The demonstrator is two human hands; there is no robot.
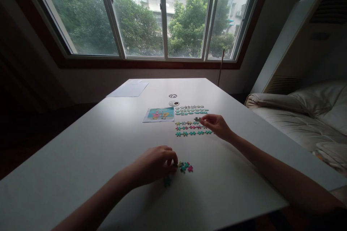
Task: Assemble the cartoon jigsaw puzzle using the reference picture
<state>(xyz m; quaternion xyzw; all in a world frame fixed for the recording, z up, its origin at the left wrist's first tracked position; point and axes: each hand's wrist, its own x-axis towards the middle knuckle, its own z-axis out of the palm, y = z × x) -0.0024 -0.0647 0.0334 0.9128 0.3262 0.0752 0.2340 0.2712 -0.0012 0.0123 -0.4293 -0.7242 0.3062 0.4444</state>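
Note:
My right hand [217, 126] pinches a dark-looking puzzle piece [197, 119] between thumb and fingertips, just above the rows of puzzle pieces [192, 133]. Those rows hold several teal, pink and yellow pieces laid side by side. Closer to me, my left hand [157, 164] is closed at the left edge of a small pile of puzzle pieces [185, 166]. A small dark piece seems to be at its fingertips, partly hidden by them. One loose teal piece [167, 181] lies below that hand. A colourful cartoon picture sheet [158, 114] lies left of the rows.
Everything lies on a white table [108, 140]. Two small round items [174, 103] sit beyond the picture sheet, and white paper [128, 88] lies at the far left corner. A padded sofa [287, 115] stands to the right; a window is behind the table.

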